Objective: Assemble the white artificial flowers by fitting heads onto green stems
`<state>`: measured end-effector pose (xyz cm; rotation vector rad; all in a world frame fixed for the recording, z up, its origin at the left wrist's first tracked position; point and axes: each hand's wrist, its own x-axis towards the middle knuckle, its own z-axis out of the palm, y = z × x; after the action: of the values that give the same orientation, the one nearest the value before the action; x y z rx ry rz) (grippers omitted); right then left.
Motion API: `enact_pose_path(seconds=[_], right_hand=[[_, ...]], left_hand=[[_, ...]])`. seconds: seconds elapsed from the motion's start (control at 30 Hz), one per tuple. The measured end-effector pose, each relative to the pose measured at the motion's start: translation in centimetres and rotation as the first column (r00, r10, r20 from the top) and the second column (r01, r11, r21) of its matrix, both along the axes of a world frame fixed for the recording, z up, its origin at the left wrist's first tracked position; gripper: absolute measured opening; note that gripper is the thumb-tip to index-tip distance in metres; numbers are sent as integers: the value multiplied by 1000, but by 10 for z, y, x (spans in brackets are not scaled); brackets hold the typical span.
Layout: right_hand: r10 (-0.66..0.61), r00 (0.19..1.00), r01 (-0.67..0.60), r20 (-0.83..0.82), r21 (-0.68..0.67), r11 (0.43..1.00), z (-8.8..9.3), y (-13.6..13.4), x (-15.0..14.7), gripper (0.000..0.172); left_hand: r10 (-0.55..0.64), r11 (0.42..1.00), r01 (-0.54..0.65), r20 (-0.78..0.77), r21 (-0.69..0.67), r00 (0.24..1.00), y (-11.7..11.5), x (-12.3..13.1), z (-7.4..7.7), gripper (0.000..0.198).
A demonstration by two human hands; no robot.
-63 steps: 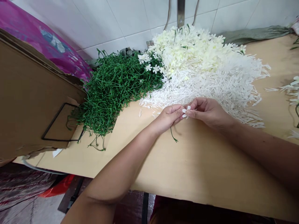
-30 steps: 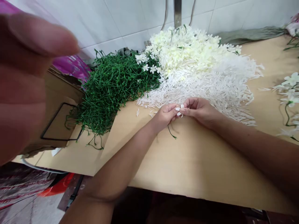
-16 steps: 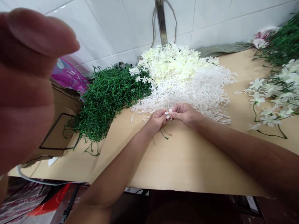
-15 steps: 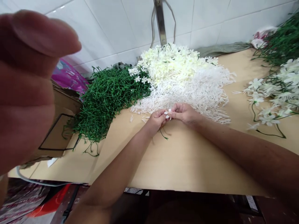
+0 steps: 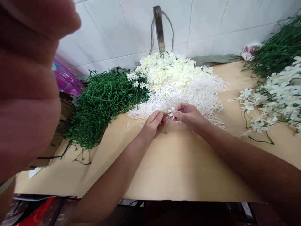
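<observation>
My left hand (image 5: 153, 121) and my right hand (image 5: 187, 114) meet over the wooden table (image 5: 178, 163), just in front of a pile of white plastic stamens (image 5: 188, 94). Together they pinch a small white artificial flower (image 5: 171, 112); a thin green stem (image 5: 164, 131) peeks out below my left fingers. Both hands have their fingers curled in a pinch. Behind the stamens lies a heap of cream flower heads (image 5: 169, 67). To the left spreads a mound of green plastic stems (image 5: 101, 102).
Blurred fingers of a hand (image 5: 28, 81) very close to the lens cover the left side. Finished white flowers on green stems (image 5: 272, 97) lie at the right, more green stems (image 5: 279, 50) behind them. A tiled wall with a metal bracket (image 5: 158, 28) backs the table.
The view has tilted up and right, showing more of the finished flowers. The blurred hand near the lens now covers more of the left. My hands stay pinched together on the small flower.
</observation>
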<state>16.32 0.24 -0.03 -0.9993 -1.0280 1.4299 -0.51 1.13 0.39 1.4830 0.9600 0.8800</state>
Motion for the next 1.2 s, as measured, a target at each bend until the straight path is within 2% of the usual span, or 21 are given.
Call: enact_pose_path(seconds=[0.03, 0.07, 0.13, 0.2, 0.27, 0.33, 0.43, 0.5, 0.57, 0.63, 0.7, 0.8, 1.0, 1.1, 1.2], right_hand=[[-40, 999, 40, -27, -26, 999, 3, -2, 5, 43], [-76, 996, 73, -53, -60, 996, 6, -4, 9, 43], [-120, 989, 108, -85, -129, 986, 10, -9, 14, 43], [-117, 988, 99, -98, -171, 980, 14, -15, 16, 43], [-95, 991, 75, -98, -191, 979, 17, -22, 17, 43], [-32, 997, 19, -66, -194, 981, 20, -30, 20, 43], [127, 982, -105, 142, -153, 983, 24, -42, 35, 39], [73, 930, -54, 360, -63, 997, 28, -46, 50, 38], [-81, 869, 59, 487, 60, 996, 34, -44, 64, 36], [-177, 834, 116, 523, 146, 982, 40, -40, 72, 33], [-219, 802, 119, 556, 209, 971, 44, -35, 72, 29], [-281, 682, 85, 675, 308, 948, 46, -28, 60, 18], [-351, 435, -80, 829, 424, 902, 34, -10, 40, 6], [-388, 299, -135, 872, 441, 887, 26, 2, 39, 9], [-430, 226, -164, 874, 470, 867, 22, 12, 39, 13]], left_hand=[[42, 986, -32, -54, 161, 998, -1, -4, 3, 38], [58, 941, -14, -121, 339, 991, -4, -8, 7, 39], [50, 796, 103, -233, 597, 971, -10, -13, 13, 39], [50, 684, 211, -333, 698, 942, -16, -13, 18, 26], [72, 656, 232, -366, 718, 928, -20, -11, 21, 17], [82, 695, 155, -292, 702, 953, -21, -8, 22, 16], [94, 833, -36, -77, 552, 993, -16, -10, 24, 16], [134, 910, -131, 22, 392, 991, -11, -13, 25, 19], [168, 946, -175, 47, 271, 985, -8, -14, 25, 23], [169, 962, -169, 19, 214, 985, -6, -14, 26, 24], [144, 974, -135, -34, 183, 989, -7, -12, 26, 24], [99, 983, -86, -68, 165, 993, -10, -7, 24, 24], [88, 995, -83, -106, 53, 991, -7, -1, 17, 18], [88, 996, -87, -104, 22, 991, -5, -1, 14, 14], [87, 996, -87, -109, 9, 990, -4, -1, 13, 13]])
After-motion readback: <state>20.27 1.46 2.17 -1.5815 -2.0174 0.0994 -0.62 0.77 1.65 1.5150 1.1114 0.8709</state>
